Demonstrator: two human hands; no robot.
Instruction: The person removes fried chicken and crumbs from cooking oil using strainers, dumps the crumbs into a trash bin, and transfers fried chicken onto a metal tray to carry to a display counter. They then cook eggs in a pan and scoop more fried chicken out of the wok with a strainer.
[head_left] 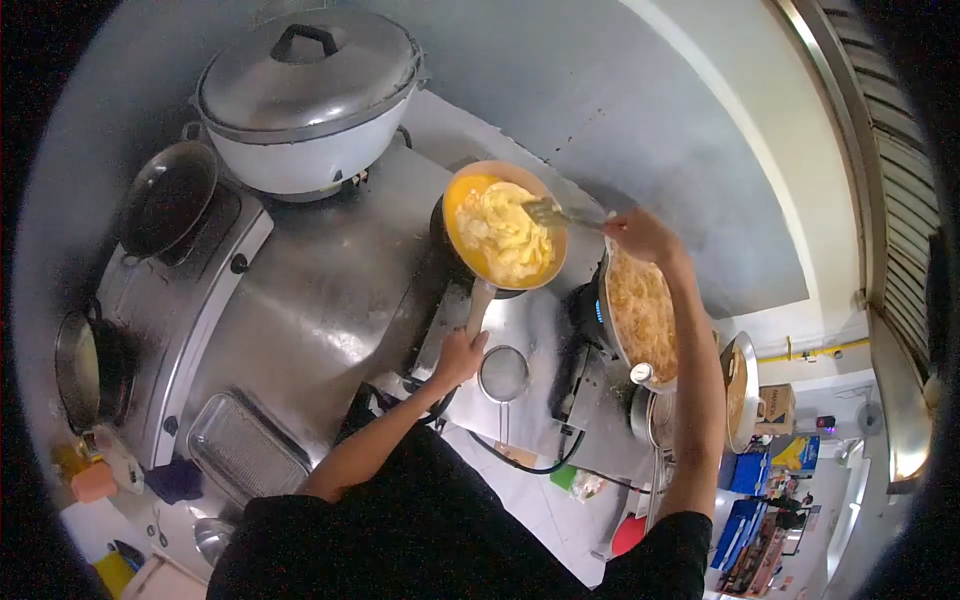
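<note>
My left hand is wrapped round the handle of a frying pan above a burner. Soft scrambled egg, part set and part runny yellow, fills the pan. In my right hand is a spatula, its broad end touching the egg near the pan's right side. Under my right forearm a wide pan of fried food in golden shreds sits over a blue gas flame. Close to my left hand, a small round strainer lies on the steel stove top.
A large white rice cooker with a metal lid stands at the back left. Dark pans rest on the left stove, near a wire basket tray. A hose hangs at the front. Another pan is at right.
</note>
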